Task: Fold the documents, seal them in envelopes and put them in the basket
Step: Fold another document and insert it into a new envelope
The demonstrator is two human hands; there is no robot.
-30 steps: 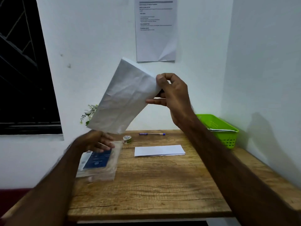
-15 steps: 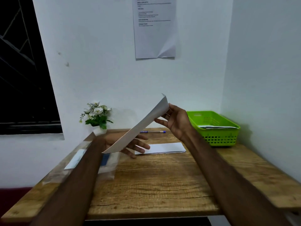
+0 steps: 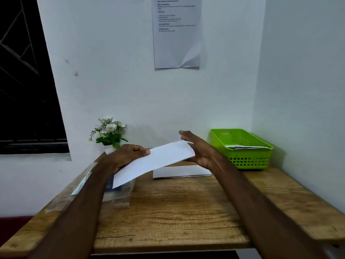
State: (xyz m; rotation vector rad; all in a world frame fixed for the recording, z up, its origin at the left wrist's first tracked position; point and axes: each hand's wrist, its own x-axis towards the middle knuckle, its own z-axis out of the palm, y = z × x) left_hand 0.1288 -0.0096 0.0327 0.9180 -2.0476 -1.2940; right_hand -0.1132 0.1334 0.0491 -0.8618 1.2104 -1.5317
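A white envelope [image 3: 153, 161] hangs tilted above the wooden table [image 3: 177, 212], its right end higher. My left hand [image 3: 128, 156] grips its left end with thumb on top. My right hand [image 3: 199, 148] holds the right end, fingers spread behind it. A folded white document [image 3: 181, 171] lies flat on the table just beyond, partly hidden by the envelope. The green basket [image 3: 242, 146] stands at the back right corner with white paper inside it.
A clear plastic packet with a blue card [image 3: 119, 191] lies under my left forearm at the table's left side. A small pot of white flowers [image 3: 109, 131] stands at the back left. A printed sheet [image 3: 177, 32] hangs on the wall.
The envelope came down from head height to just above the table and turned flatter. My left hand left the plastic packet and took hold of the envelope's left end.
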